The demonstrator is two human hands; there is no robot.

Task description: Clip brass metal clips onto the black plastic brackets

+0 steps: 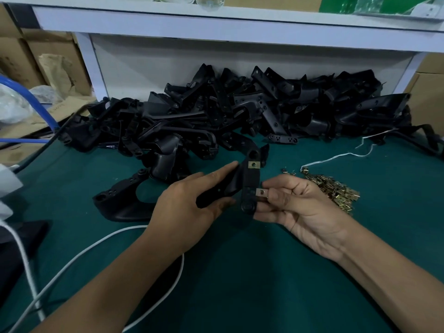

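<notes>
A green work mat (240,272) covers the bench below a white shelf (216,27), and along its far edge a heap of black plastic brackets (240,109) spreads nearly the full width. One loose bracket (120,200) lies apart from the heap, just left of the person's left forearm. A white cable (79,255) loops across the mat at lower left, and a blue hose (31,99) curves in from the left edge.

At centre, the left hand (189,207) grips a held bracket (249,186) by its broad left portion, fingers extended along it and thumb beneath, so the narrow arm of the part stands clear to the right of the grip. A fitted brass clip (254,165) sits on the upper end of that arm, above both hands.

The right hand (302,205) pinches a second brass clip (262,193) between thumb and fingertips, its remaining fingers curled, and holds it against the right edge of the arm's lower section. How far the clip has seated cannot be told.

Just beyond the right hand, a pile of loose brass clips (336,188) lies on the mat.
</notes>
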